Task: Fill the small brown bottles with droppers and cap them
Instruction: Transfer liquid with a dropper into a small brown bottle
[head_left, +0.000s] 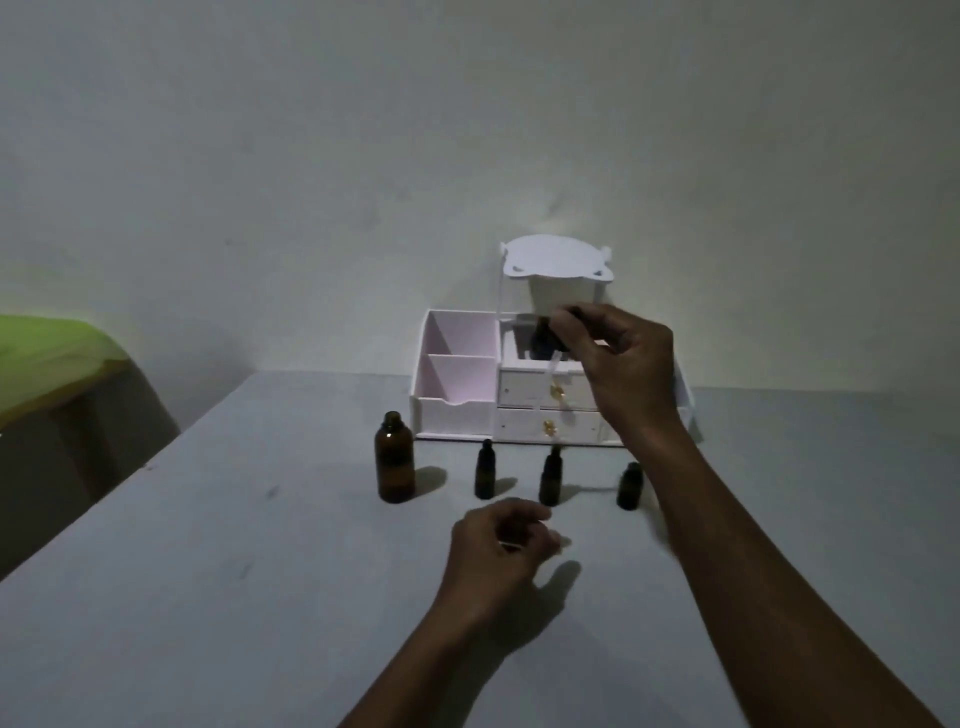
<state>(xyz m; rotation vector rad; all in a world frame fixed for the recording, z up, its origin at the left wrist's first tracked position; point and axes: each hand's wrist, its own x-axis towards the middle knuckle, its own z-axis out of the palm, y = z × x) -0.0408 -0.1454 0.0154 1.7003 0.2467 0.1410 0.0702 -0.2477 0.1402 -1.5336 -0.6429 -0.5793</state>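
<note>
We pinched a black-bulbed glass dropper (544, 339) in our right hand (623, 364) over the middle small brown bottle (549, 480), filling seemingly underway, capping undone; left hand (498, 551) curled, contents unclear.

Four brown bottles stand upright in a row on the table (208, 571), apart from each other. The big brown bottle (395, 462) is at the left end, neck open, uncapped. The left small bottle (484, 473) and the middle small bottle (549, 480) have narrow dark tops. The right small bottle (629, 487) looks shorter, its top unclear. The dropper (545, 338), with a black bulb and a clear tube pointing down, hangs in the air above the middle small bottle, pinched by the right hand (618, 364).
</note>
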